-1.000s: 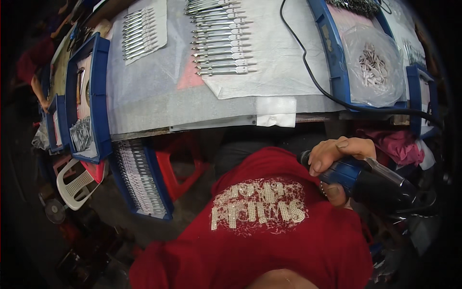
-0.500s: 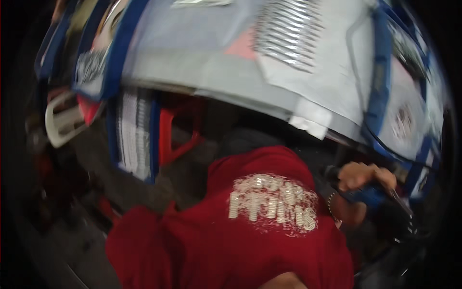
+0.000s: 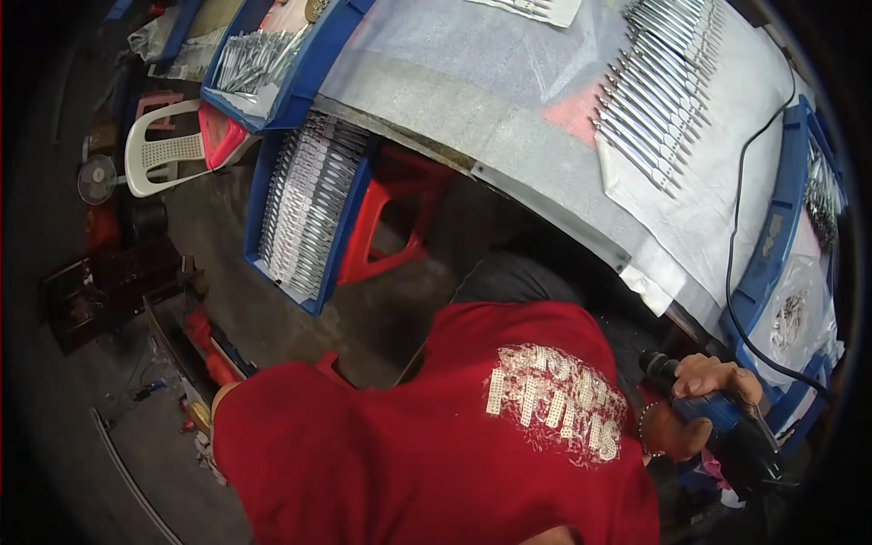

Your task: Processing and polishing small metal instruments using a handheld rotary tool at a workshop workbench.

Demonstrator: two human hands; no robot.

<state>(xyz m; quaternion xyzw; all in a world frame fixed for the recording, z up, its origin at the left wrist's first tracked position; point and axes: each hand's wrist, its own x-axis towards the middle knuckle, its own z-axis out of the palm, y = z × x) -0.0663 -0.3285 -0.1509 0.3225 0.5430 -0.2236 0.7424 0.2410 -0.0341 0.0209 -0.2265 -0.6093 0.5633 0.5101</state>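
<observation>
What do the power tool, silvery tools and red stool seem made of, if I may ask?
Power tool: probably plastic, blue and black, smooth with soft highlights. Silvery tools: likely polished metal, given their bright glints. Red stool: apparently moulded plastic, smooth and evenly coloured.

The table (image 3: 436, 95) carries metal tools (image 3: 647, 123) on a white sheet (image 3: 695, 211).

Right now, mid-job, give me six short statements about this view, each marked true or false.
1. The right hand grips a tool. True.
2. The left hand rests on the table. False: the left hand is out of view.
3. A blue tray sits to the left of the red stool. True.
4. The metal pieces on the white sheet lie in a jumbled heap. False: they lie side by side in a row.
5. A black cord runs over the white sheet. True.
6. The shirt is blue. False: the shirt is red.
</observation>
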